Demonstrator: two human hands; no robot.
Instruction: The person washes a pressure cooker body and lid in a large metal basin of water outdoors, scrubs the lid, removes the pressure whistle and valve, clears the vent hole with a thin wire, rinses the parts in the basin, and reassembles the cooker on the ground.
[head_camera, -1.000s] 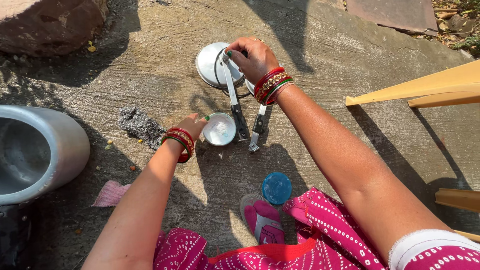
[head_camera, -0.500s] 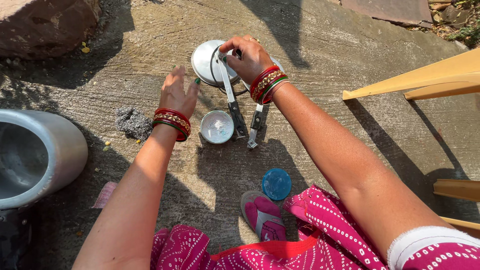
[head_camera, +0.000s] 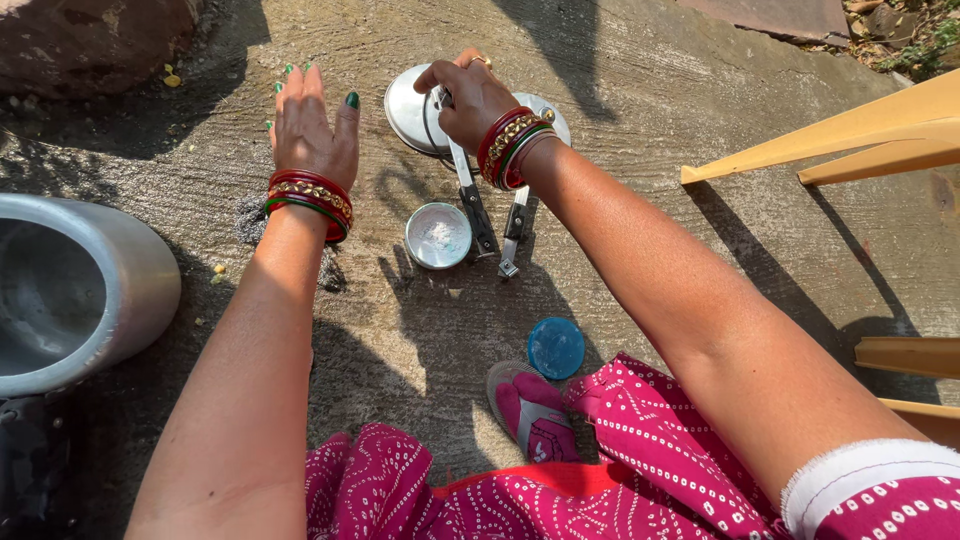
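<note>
Left hand now raised, open, left of steel lid; right hand gripping lid.

The right hand hides the middle of two steel lids; at nine o'clock, the frame edge cuts the big aluminium pot.

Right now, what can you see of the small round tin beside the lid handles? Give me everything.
The small round tin is a shallow, open, silvery metal container with white powder or paste inside. It sits flat on the concrete ground, just left of the long metal handle, close to it or touching; I cannot tell which. No hand touches it: the left hand is raised beyond it and the right hand grips the lid.
</note>
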